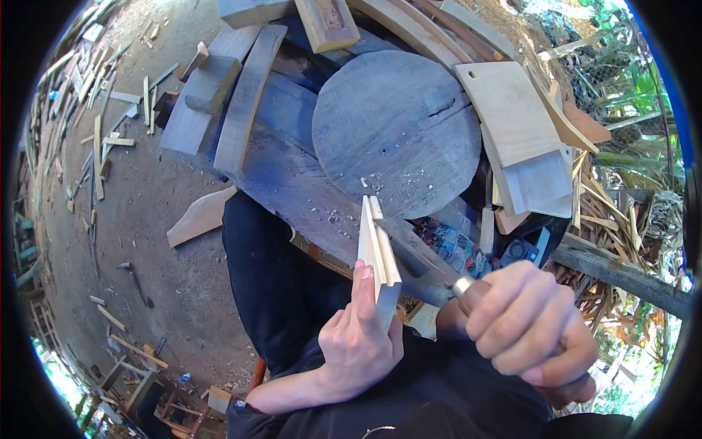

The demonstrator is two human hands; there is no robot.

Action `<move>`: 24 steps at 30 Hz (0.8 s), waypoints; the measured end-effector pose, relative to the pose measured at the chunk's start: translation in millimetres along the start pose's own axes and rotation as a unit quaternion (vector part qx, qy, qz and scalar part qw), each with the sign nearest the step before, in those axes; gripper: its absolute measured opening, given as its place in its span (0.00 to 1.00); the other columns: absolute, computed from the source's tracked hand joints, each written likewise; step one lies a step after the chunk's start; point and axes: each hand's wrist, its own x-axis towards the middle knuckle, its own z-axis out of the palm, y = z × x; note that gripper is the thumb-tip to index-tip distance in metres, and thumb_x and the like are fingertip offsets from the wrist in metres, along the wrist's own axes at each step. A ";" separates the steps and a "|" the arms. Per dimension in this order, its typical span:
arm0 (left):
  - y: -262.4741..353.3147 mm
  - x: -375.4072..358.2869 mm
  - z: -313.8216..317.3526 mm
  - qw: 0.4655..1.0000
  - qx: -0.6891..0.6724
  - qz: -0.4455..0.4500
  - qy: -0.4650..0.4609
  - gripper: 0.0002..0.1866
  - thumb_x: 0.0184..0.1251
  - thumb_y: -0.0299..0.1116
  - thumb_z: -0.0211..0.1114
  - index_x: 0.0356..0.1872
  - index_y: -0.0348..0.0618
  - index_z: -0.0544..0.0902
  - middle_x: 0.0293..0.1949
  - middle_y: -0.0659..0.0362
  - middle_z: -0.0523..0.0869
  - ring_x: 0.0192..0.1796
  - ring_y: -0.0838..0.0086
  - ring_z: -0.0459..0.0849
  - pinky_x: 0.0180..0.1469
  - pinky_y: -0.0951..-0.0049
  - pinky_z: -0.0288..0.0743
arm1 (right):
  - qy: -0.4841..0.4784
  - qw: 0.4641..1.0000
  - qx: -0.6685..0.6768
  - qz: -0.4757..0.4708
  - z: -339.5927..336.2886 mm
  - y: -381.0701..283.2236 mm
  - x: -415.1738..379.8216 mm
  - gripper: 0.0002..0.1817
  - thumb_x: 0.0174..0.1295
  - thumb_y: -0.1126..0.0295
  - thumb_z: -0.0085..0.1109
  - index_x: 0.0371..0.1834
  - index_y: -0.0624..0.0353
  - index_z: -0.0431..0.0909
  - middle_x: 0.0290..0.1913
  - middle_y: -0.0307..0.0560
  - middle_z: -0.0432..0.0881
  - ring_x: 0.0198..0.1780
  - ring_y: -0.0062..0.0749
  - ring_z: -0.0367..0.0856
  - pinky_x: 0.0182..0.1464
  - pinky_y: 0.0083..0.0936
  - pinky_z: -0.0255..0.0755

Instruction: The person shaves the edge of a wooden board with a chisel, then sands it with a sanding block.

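My left hand [360,336] is closed around the lower part of a pale grooved wooden piece [378,252], which points away from me with its far tip at the near edge of a round wooden board [395,124]. My right hand [530,325] grips the handle of a chisel [424,254], its metal ferrule showing just past the fist. The blade reaches leftward to the wooden piece, near the far end of the groove. Whether its edge is cutting into the wood cannot be made out. Small shavings [373,183] lie on the round board.
Cut boards [504,110] are stacked at the right of the bench, beside another wooden-handled tool [487,228]. Curved planks [251,99] lie at its left. A small radio-like device [521,251] sits low right. Offcuts [98,157] litter the dirt floor, where a hammer-like tool [135,282] lies.
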 end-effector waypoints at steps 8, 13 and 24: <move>-1.2 -1.5 -0.7 1.000 -0.005 -0.011 -0.008 0.39 0.71 0.23 0.69 0.75 0.12 0.58 0.54 0.26 0.87 0.27 0.54 0.92 0.31 0.61 0.85 | 0.005 0.999 0.039 -0.033 2.9 17.3 2.4 0.25 0.86 0.51 0.53 0.36 0.63 0.75 0.22 0.53 0.80 0.16 0.37 0.75 0.18 0.32 0.69; -0.7 0.3 0.0 1.000 0.009 -0.003 -0.004 0.39 0.71 0.23 0.69 0.75 0.12 0.59 0.51 0.28 0.89 0.27 0.55 0.91 0.30 0.61 0.85 | 0.005 0.997 0.042 -0.061 6.4 5.6 3.4 0.38 0.84 0.34 0.49 0.32 0.63 0.75 0.22 0.52 0.79 0.15 0.36 0.72 0.18 0.33 0.71; -1.4 -1.0 -0.7 1.000 0.003 -0.002 -0.007 0.37 0.71 0.23 0.70 0.73 0.12 0.61 0.49 0.28 0.89 0.26 0.55 0.91 0.29 0.61 0.85 | 0.071 0.996 -0.043 -0.037 -1.4 47.8 -6.2 0.42 0.81 0.27 0.44 0.35 0.62 0.77 0.21 0.46 0.77 0.14 0.31 0.71 0.16 0.30 0.68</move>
